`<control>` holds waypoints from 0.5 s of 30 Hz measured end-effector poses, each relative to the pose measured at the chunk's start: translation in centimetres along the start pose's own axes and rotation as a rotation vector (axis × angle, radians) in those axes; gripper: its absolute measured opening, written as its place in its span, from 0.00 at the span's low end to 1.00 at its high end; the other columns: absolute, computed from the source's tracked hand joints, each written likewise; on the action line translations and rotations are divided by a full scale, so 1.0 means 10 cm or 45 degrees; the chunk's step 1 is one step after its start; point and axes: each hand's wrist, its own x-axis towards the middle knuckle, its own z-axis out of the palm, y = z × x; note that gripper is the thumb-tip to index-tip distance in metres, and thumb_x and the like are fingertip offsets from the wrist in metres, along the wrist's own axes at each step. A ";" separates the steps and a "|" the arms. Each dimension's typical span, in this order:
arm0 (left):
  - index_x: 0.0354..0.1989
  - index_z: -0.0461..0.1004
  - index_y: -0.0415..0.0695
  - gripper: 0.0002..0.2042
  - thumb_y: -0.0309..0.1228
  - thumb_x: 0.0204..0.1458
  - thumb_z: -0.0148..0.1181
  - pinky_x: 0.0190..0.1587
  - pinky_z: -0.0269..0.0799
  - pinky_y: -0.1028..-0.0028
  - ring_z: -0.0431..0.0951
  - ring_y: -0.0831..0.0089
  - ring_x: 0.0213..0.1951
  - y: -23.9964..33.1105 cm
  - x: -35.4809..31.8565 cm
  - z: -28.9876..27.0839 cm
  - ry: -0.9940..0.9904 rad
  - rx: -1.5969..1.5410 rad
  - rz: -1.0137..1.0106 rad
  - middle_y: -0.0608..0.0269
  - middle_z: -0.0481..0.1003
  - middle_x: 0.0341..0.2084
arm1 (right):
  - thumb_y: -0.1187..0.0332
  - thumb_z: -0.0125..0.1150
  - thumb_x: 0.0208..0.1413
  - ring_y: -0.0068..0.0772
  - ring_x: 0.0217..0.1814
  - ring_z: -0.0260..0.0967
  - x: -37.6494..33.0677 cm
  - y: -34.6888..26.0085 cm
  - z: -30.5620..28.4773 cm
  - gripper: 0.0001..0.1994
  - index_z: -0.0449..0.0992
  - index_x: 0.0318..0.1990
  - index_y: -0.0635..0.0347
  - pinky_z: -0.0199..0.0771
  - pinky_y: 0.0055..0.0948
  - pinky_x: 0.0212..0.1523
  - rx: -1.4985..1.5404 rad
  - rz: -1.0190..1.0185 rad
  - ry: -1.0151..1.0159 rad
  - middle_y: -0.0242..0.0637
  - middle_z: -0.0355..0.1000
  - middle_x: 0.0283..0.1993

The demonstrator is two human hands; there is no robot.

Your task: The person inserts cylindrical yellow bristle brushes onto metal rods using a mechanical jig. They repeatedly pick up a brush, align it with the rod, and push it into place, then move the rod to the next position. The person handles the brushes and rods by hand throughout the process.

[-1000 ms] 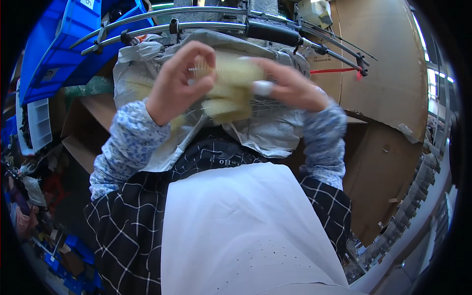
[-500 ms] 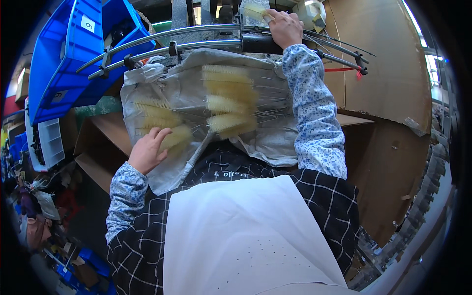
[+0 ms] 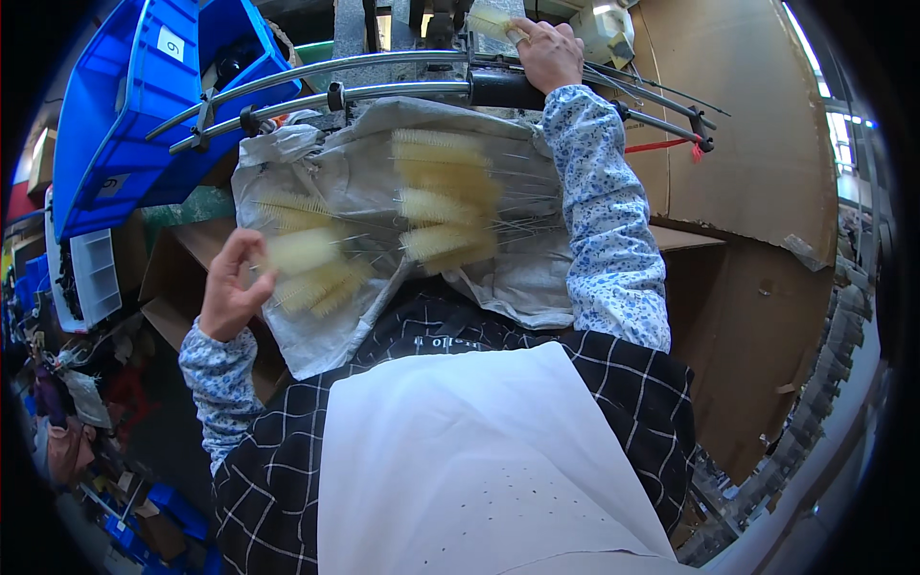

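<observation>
My right hand (image 3: pixel 552 56) is up at the machine, its fingers closed on a pale yellow tube brush (image 3: pixel 491 21) whose bristles stick out to the left. Lower left, my left hand (image 3: pixel 233 287) is beside a small pile of similar brushes (image 3: pixel 321 287), thumb and index finger curved but apart. One blurred brush (image 3: pixel 305 249) has its bristle end right by those fingertips; whether they touch is hard to tell. A larger stack of brushes (image 3: pixel 446 201) lies across the middle of a whitish cloth (image 3: pixel 359 331), thin wire stems pointing right.
Two curved metal rails (image 3: pixel 402 90) run across in front of me above the cloth. Blue bins (image 3: pixel 129 125) stand at the upper left. Cardboard (image 3: pixel 743 125) rises on the right, and an open cardboard box (image 3: pixel 172 321) sits at the left.
My left hand has moved left, off the top of the small pile, and a brush there has shifted. The right hand and its brush have moved only slightly.
</observation>
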 end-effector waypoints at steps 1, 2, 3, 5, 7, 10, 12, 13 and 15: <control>0.33 0.61 0.39 0.13 0.22 0.36 0.51 0.39 0.57 0.82 0.62 0.81 0.32 0.06 0.00 -0.07 0.016 0.005 0.034 0.68 0.61 0.27 | 0.60 0.48 0.48 0.33 0.42 0.60 0.01 0.01 0.00 0.14 0.69 0.45 0.38 0.57 0.34 0.43 0.006 -0.017 -0.002 0.27 0.69 0.36; 0.33 0.61 0.39 0.13 0.23 0.35 0.50 0.38 0.56 0.82 0.62 0.80 0.32 0.08 -0.03 -0.12 0.096 -0.025 0.054 0.68 0.60 0.26 | 0.60 0.48 0.48 0.33 0.43 0.59 0.02 0.03 0.01 0.14 0.68 0.45 0.37 0.56 0.35 0.44 0.030 -0.001 -0.038 0.26 0.69 0.37; 0.33 0.61 0.40 0.13 0.24 0.35 0.50 0.37 0.56 0.82 0.61 0.80 0.31 0.09 -0.06 -0.19 0.148 -0.031 0.066 0.67 0.60 0.26 | 0.60 0.48 0.49 0.33 0.44 0.59 0.02 0.06 0.02 0.14 0.68 0.46 0.37 0.55 0.35 0.45 0.054 0.017 -0.073 0.26 0.68 0.38; 0.32 0.61 0.40 0.13 0.28 0.35 0.51 0.36 0.56 0.82 0.61 0.79 0.30 0.17 -0.14 -0.32 0.274 -0.054 0.077 0.67 0.60 0.27 | 0.59 0.47 0.49 0.33 0.47 0.56 0.09 0.08 0.05 0.15 0.67 0.47 0.37 0.52 0.37 0.48 0.044 -0.001 -0.123 0.26 0.67 0.42; 0.32 0.61 0.40 0.15 0.34 0.35 0.51 0.33 0.56 0.80 0.59 0.79 0.28 0.25 -0.15 -0.37 0.435 -0.134 0.128 0.66 0.59 0.25 | 0.58 0.47 0.49 0.34 0.51 0.53 0.21 0.05 0.07 0.17 0.65 0.49 0.39 0.48 0.39 0.50 -0.045 -0.055 -0.143 0.27 0.64 0.45; 0.35 0.59 0.39 0.17 0.35 0.37 0.52 0.33 0.55 0.79 0.59 0.78 0.29 0.24 -0.10 -0.41 0.389 -0.373 0.323 0.65 0.57 0.25 | 0.62 0.44 0.49 0.33 0.49 0.53 0.32 0.04 0.15 0.13 0.70 0.43 0.40 0.49 0.39 0.46 0.117 -0.083 -0.187 0.28 0.65 0.40; 0.33 0.57 0.40 0.17 0.36 0.38 0.52 0.31 0.53 0.79 0.57 0.78 0.28 0.30 -0.05 -0.33 0.348 -0.411 0.338 0.65 0.55 0.24 | 0.59 0.43 0.50 0.35 0.48 0.53 0.27 0.12 0.17 0.13 0.70 0.43 0.40 0.50 0.39 0.45 0.011 -0.142 0.012 0.30 0.65 0.41; 0.33 0.57 0.40 0.17 0.36 0.38 0.52 0.31 0.53 0.79 0.57 0.78 0.28 0.29 -0.07 -0.30 0.337 -0.407 0.333 0.65 0.55 0.24 | 0.59 0.43 0.50 0.36 0.48 0.53 0.19 0.08 0.11 0.14 0.71 0.43 0.40 0.50 0.39 0.45 -0.098 -0.170 0.176 0.30 0.65 0.41; 0.33 0.57 0.40 0.16 0.35 0.38 0.52 0.30 0.53 0.79 0.56 0.78 0.27 0.30 -0.04 -0.29 0.315 -0.390 0.366 0.65 0.54 0.24 | 0.54 0.48 0.49 0.35 0.55 0.49 0.13 0.28 0.12 0.20 0.62 0.51 0.41 0.43 0.42 0.53 -0.138 -0.040 0.111 0.29 0.60 0.50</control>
